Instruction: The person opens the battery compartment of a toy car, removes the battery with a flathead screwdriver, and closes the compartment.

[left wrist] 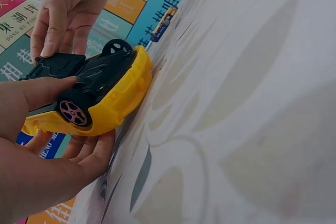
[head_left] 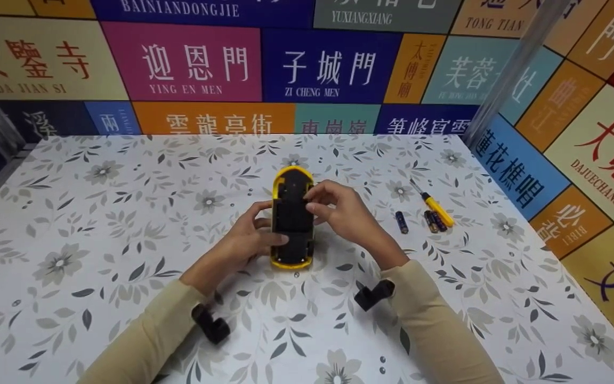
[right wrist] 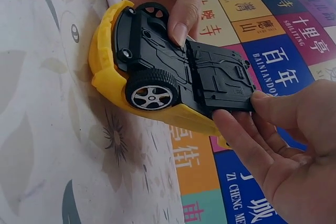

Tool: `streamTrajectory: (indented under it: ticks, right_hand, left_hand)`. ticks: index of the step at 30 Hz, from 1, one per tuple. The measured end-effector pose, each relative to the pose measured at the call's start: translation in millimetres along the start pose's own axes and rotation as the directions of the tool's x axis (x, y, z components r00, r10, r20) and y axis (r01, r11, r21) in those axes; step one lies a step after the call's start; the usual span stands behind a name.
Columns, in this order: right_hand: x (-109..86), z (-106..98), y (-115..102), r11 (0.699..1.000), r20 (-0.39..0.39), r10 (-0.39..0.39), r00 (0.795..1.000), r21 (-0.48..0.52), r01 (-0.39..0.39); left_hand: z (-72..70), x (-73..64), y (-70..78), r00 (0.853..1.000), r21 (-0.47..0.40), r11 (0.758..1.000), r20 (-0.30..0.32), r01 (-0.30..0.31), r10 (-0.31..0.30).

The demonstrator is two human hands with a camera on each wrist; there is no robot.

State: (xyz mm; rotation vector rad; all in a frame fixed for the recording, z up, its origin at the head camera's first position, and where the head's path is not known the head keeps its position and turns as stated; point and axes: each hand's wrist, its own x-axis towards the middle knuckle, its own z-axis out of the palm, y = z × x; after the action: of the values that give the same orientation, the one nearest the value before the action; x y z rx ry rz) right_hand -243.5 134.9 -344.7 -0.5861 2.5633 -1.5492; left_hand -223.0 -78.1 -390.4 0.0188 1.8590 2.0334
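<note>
A yellow toy car (head_left: 276,261) is held upside down above the table, its black underside up. The left hand (head_left: 248,234) grips it along the side, with the thumb lying across the chassis (right wrist: 157,51) and the fingers beneath the yellow body. At the car's other side the right hand (head_left: 344,210) pinches the edge of a black cover panel (right wrist: 223,74) between thumb and fingers. In the left wrist view that panel (left wrist: 62,65) stands tilted up from the underside. What lies under it is hidden.
Right of the hands, a single battery (head_left: 402,222) lies on the flower-patterned table (head_left: 126,213). Further right, more batteries (head_left: 433,221) lie against a screwdriver (head_left: 439,209) with a yellow handle. Colourful lettered panels (head_left: 328,66) stand behind the table and along its right side.
</note>
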Motion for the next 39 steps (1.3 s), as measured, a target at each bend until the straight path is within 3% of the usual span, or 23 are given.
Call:
streamTrajectory:
  ticks: [14, 28, 35, 39]
  right_hand:
    - [0.4, 5.2, -0.4, 1.000, -0.008, 0.011, 1.000, -0.001, -0.011]
    - [0.3, 10.3, 2.1, 0.977, -0.102, -0.025, 0.995, -0.213, 0.003]
    - [1.1, 9.7, 0.7, 0.983, -0.140, 0.052, 0.989, -0.170, -0.076]
    - [4.4, 8.0, 1.4, 0.978, -0.164, 0.173, 0.971, -0.085, -0.189]
  left_hand:
    - [-0.1, 0.3, -1.2, 1.000, 0.013, 1.000, -0.027, 0.007, -0.007]
    - [-1.6, -2.3, 0.8, 0.999, 0.026, 0.999, -0.012, 0.030, -0.029]
    - [-0.7, -1.5, 2.0, 0.998, 0.038, 0.998, -0.029, 0.059, -0.058]
    - [-0.6, -1.5, 2.7, 0.998, 0.038, 0.998, -0.029, 0.055, -0.054]
